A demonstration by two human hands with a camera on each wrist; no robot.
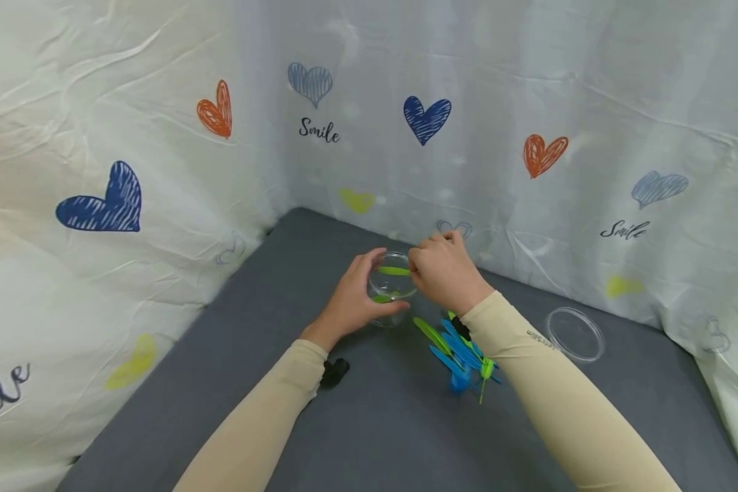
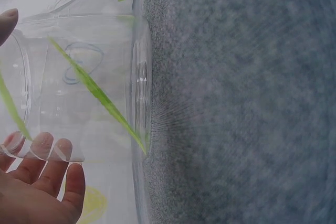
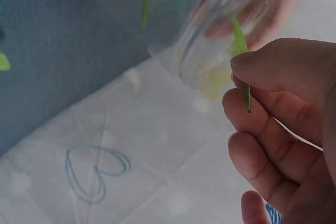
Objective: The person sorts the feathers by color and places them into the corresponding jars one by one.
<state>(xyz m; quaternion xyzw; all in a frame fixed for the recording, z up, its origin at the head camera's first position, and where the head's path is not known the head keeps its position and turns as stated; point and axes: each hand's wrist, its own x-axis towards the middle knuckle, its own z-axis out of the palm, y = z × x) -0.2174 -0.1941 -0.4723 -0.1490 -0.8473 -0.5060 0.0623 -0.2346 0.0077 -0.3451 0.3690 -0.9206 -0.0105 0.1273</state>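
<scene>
A clear plastic jar [image 1: 400,290] stands upright on the dark table, its mouth uncovered. My left hand [image 1: 353,297] grips its side near the rim, thumb in front and fingers behind. Inside the jar a green feather [image 2: 98,93] leans diagonally, as the left wrist view shows. Over the mouth, my right hand [image 1: 444,272] pinches another green feather [image 3: 240,38] between thumb and forefinger, with the feather's tip reaching across the rim. Near the right forearm lies a loose pile of blue and green feathers [image 1: 462,347], partly hidden by the sleeve.
A clear round lid [image 1: 575,335] lies on the grey table [image 1: 369,424] beyond the right forearm. White curtains [image 1: 369,164] printed with hearts hang along the table's left and far edges. Dark wrist devices [image 1: 335,373] show beside the sleeves.
</scene>
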